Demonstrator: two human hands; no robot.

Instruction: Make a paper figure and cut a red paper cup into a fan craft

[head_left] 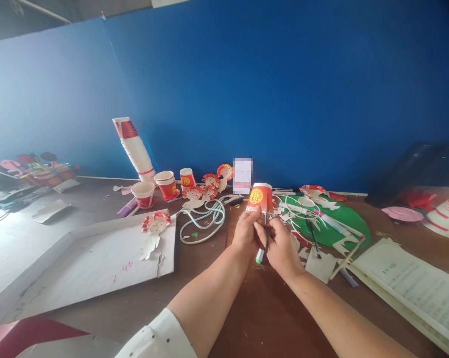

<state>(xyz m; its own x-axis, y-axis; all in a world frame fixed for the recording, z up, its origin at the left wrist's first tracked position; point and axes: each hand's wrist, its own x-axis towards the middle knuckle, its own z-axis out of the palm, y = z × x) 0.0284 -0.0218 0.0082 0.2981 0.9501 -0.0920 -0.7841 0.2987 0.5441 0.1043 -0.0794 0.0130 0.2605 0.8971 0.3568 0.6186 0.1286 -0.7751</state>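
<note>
A red paper cup (260,197) with a round yellow emblem is pinched in my left hand (245,229), the white end facing up. Its lower edge shows small white jagged shapes. My right hand (282,247) is closed around dark scissors (266,231), which meet the cup's lower edge; their blades are mostly hidden. Just below my hands lies a marker (259,255) with a green end. Several cut-out paper figures with red fringes, such as this one (156,223), lie around on the table.
A tall leaning stack of paper cups (136,151) stands at the back left, near loose cups (142,194). A coiled pale cable (204,223) and a white box lid (97,263) lie left. On the right are a green sheet (343,219), scraps and a book (414,283).
</note>
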